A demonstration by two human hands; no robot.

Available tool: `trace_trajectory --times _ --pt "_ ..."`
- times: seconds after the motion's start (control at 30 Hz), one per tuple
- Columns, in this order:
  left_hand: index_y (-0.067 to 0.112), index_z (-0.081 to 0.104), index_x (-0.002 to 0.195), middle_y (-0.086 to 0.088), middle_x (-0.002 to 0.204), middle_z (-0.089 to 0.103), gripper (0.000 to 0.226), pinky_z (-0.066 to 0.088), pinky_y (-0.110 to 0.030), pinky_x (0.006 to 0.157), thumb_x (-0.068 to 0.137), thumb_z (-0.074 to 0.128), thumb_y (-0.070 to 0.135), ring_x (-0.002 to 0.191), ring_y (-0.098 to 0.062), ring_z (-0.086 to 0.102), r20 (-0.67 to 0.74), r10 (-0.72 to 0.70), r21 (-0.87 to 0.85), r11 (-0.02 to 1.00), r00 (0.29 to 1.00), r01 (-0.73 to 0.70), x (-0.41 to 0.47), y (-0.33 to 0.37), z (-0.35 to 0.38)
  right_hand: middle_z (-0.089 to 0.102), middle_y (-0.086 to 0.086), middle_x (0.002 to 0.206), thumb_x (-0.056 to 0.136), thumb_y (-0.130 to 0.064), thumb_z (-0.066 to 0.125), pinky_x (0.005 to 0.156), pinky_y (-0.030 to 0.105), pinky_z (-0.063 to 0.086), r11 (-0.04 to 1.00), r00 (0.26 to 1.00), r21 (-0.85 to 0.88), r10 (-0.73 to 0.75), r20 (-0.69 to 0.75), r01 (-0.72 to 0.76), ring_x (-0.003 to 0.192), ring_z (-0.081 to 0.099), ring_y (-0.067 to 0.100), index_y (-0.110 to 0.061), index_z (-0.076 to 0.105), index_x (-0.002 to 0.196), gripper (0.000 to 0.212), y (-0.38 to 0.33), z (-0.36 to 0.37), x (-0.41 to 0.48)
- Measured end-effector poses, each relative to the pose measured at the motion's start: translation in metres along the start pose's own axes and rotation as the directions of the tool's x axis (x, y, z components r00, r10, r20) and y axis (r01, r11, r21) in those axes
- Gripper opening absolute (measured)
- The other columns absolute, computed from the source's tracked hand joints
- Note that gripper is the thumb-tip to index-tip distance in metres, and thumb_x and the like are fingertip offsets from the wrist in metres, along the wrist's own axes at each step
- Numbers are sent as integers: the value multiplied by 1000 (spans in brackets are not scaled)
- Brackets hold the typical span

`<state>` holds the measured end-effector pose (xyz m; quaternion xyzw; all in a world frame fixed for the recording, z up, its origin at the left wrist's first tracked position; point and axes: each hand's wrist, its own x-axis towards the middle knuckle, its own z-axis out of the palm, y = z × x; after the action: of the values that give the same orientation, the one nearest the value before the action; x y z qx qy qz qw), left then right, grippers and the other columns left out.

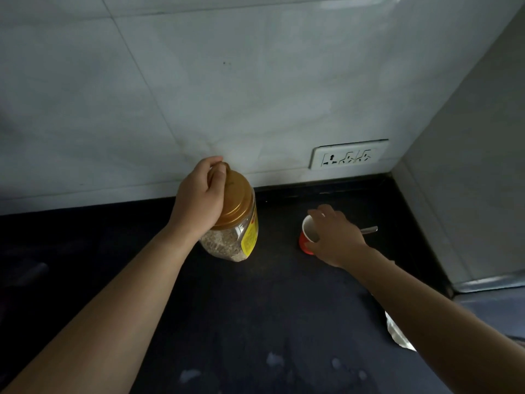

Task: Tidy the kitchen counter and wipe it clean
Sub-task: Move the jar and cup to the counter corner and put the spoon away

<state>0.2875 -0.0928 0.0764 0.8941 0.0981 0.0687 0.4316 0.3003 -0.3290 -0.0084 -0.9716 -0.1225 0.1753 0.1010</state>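
Observation:
A clear plastic jar [238,240] of pale grain, with a gold lid and a yellow label, is tilted near the back wall on the dark counter [270,308]. My left hand [199,197] grips the handle on its lid. To the right stands a small red cup [308,237], white inside. My right hand [338,237] is around it, thumb at the near side and fingers over the rim. A metal utensil handle [369,230] pokes out behind that hand; its other end is hidden.
A white tiled wall runs along the back, with a socket plate [349,155] low at the right. A grey side wall [468,166] closes the counter's right end. A shiny foil packet [397,334] lies under my right forearm. Pale smears [275,359] mark the near counter.

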Motion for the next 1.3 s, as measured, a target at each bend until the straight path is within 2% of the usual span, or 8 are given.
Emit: trace_trajectory --times 0.17,0.3,0.47,0.73,0.87,0.97,1.17,1.3 --pt "21 48 129 3 123 55 34 35 -19 85 98 37 29 105 -4 44 45 73 59 995 996 -75 -2 -5 -2 34 5 138 82 -39 60 87 40 45 1000 998 -12 -27 -61 26 119 41 27 -21 33 135 62 -7 9 -6" --pt "21 54 122 10 111 56 30 35 -2 76 98 36 26 103 -6 52 -15 126 29 992 992 -125 -7 -9 3 35 6 138 83 -45 57 87 41 45 1000 992 -13 9 -125 -11 117 44 27 -24 33 134 61 -10 15 -5" --pt "22 57 120 11 112 59 29 36 3 76 98 37 26 103 -3 53 -61 155 -14 988 986 -156 -11 -11 10 37 8 137 85 -51 53 90 42 44 999 995 -26 44 -90 -46 114 46 28 -32 24 138 64 -11 21 -9" --pt "17 58 116 10 106 57 27 35 -1 72 97 41 25 99 -4 51 -55 129 -48 990 990 -132 -13 -7 6 40 5 130 83 -56 52 77 40 48 990 988 35 139 -65 -137 111 46 27 -33 28 134 61 -12 20 -35" --pt "11 53 111 1 100 53 29 37 -27 74 96 42 33 91 -13 49 43 5 -56 998 999 -3 -22 1 -2 46 6 122 81 -61 49 75 40 46 970 964 66 239 -113 -233 109 49 28 -31 34 129 59 -21 18 -78" --pt "9 52 110 -3 99 52 32 35 -32 74 95 44 36 90 -17 49 75 -65 -88 994 995 72 -38 6 -10 46 5 121 80 -59 53 76 37 43 953 945 121 293 -145 -277 113 47 28 -30 38 128 58 -35 15 -123" --pt "14 51 89 9 78 50 17 34 -7 54 92 51 31 68 -3 46 -5 67 -115 991 998 -67 -109 14 -12 45 0 125 77 -58 57 76 35 42 901 883 220 419 -211 -375 114 44 23 -36 37 129 60 -62 21 -215" --pt "13 52 85 -3 87 58 18 34 -12 58 91 53 31 80 -15 54 -115 98 -197 973 989 -119 -139 12 -24 43 -6 128 77 -61 54 75 33 42 862 850 274 485 -206 -426 116 43 20 -40 34 129 60 -72 37 -270"
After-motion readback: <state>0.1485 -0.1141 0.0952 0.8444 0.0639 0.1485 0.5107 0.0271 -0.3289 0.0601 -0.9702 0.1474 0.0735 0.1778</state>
